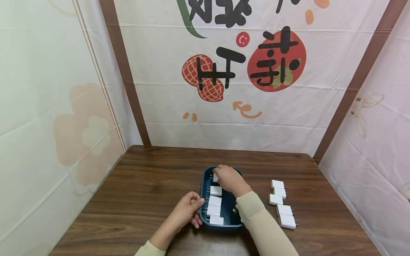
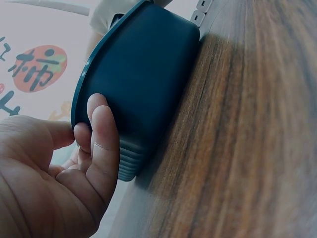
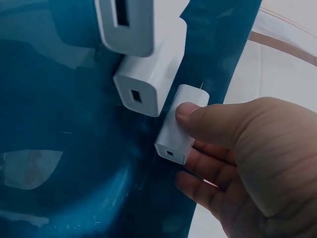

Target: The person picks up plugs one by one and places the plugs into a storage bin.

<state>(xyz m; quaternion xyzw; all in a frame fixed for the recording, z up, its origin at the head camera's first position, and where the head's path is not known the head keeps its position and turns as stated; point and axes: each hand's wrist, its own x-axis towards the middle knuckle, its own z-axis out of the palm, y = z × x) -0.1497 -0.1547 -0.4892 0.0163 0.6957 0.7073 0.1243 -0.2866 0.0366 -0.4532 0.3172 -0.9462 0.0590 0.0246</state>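
we judge the work roughly halfway: in the blue box (image 1: 225,228), four white chargers (image 1: 215,191) stand in a row along its left side, while our right hand (image 1: 229,180) pinches another charger (image 3: 179,130) at the box's far end; our left hand (image 1: 187,208) grips the box's left rim, and five loose chargers (image 1: 279,193) remain on the desk (image 1: 153,181), right of the box

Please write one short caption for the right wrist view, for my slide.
The right hand pinches a white charger inside a blue box, next to other chargers.
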